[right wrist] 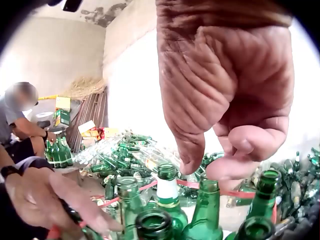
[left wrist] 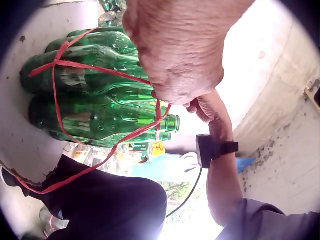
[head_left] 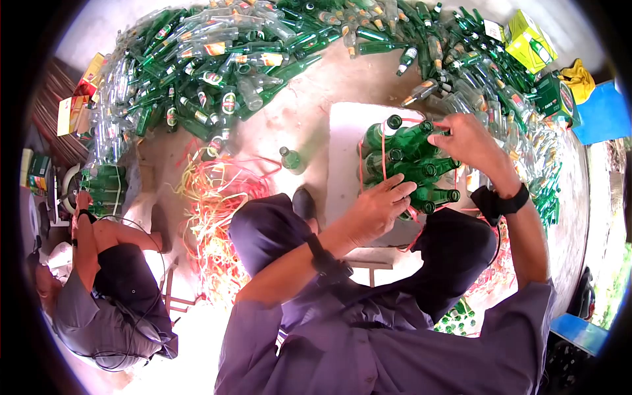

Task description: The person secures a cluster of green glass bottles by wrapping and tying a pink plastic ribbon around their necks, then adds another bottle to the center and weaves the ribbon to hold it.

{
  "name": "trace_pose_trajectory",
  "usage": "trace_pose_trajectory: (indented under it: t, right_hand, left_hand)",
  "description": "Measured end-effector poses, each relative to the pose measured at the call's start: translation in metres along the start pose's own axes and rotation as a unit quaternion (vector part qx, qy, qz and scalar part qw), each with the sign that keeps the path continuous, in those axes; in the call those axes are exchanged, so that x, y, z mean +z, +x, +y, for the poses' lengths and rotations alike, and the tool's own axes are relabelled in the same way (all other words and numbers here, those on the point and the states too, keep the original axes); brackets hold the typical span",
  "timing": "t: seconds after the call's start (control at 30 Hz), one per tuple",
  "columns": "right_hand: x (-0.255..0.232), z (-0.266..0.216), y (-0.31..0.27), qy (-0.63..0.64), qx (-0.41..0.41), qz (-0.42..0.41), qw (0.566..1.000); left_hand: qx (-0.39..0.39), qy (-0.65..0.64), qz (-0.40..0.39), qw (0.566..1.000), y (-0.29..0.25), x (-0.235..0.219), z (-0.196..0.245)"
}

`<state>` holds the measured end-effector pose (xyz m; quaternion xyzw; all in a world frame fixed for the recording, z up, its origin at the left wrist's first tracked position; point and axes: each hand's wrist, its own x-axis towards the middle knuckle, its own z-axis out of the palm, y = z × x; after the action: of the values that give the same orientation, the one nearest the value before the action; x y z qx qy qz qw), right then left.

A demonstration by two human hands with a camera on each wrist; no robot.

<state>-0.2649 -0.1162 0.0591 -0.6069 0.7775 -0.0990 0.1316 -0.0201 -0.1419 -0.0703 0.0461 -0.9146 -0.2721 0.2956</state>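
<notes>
Bottles [head_left: 408, 164] of green glass, stacked on their sides in a tight bundle with their necks pointing to the right, lie on a white worktop [head_left: 342, 158] just beyond the person's knees. A thin red strap [head_left: 384, 153] runs around and across the stack. I judge the bundle heavy for its size, rigid piece by piece yet loose as a whole, since smooth round glass will roll and slide against itself until the strap is tight; it is also breakable, so it should be gripped low on the bodies, not by the necks or by the strap alone. The left hand [head_left: 376, 209] rests on the near side of the stack with fingers [head_left: 400, 191] spread flat over the bottles, steadying them. The right hand [head_left: 466, 139] is at the far right of the bundle, its fingers [right wrist: 235, 150] curled and pinching the strap above the bottle mouths. Loose coloured straps [head_left: 214, 210] lie in a tangle on the floor to the left, one bottle stands alone [head_left: 289, 158] beside the worktop, and a great heap of bottles [head_left: 263, 52] fills the far ground. Another person [head_left: 99, 296] sits at the near left.
</notes>
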Motion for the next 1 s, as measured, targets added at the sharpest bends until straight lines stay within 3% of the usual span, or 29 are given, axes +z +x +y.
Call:
trace_pose_trajectory:
  t: [0.27, 0.33, 0.43, 1.0]
  right_hand:
    - [0.018, 0.003, 0.04, -0.155, -0.045, -0.095, 0.982]
    - [0.021, 0.001, 0.033, -0.185, -0.144, -0.034, 0.972]
    - [0.031, 0.007, 0.038, -0.19, -0.161, -0.024, 0.968]
    - [0.037, 0.014, 0.041, -0.163, -0.109, -0.012, 0.981]
  left_hand:
    - [0.001, -0.023, -0.008, 1.0, 0.0, 0.003, -0.002]
    - [0.0, -0.025, -0.01, 1.0, 0.0, 0.004, -0.002]
    - [0.003, -0.027, -0.026, 0.999, 0.001, 0.004, -0.002]
    - [0.0, -0.024, -0.023, 0.999, 0.005, 0.003, -0.001]
